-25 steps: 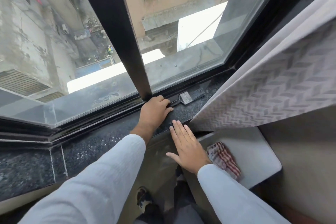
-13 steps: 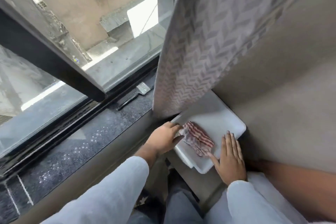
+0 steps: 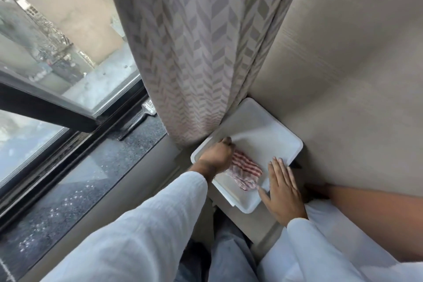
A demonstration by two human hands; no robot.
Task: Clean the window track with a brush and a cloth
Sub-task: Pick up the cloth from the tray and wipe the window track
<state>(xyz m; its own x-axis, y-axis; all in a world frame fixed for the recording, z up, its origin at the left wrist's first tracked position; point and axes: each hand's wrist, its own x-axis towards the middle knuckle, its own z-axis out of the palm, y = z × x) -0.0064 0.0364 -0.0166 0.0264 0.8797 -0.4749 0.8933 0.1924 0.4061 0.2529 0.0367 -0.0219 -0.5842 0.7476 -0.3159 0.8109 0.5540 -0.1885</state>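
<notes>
Two hands work at the white tray [image 3: 263, 126]: left hand [image 3: 217, 154] closing on the striped cloth [image 3: 246, 173] inside it, right hand [image 3: 282, 192] flat, fingers spread, on its near rim (risk: an unsteadied tray tips), brush [image 3: 137, 122] lying well beyond on the window track [image 3: 75, 142].

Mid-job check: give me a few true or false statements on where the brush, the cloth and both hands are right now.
1. The brush lies on the window sill, no hand on it. True.
2. The striped cloth lies in the white tray. True.
3. The right hand grips the brush. False: it lies flat, fingers spread, on the tray's near right edge.
4. The left hand is at the cloth's left end, inside the tray. True.
5. The cloth is draped over the window track. False: it is in the tray, to the right of the curtain.
</notes>
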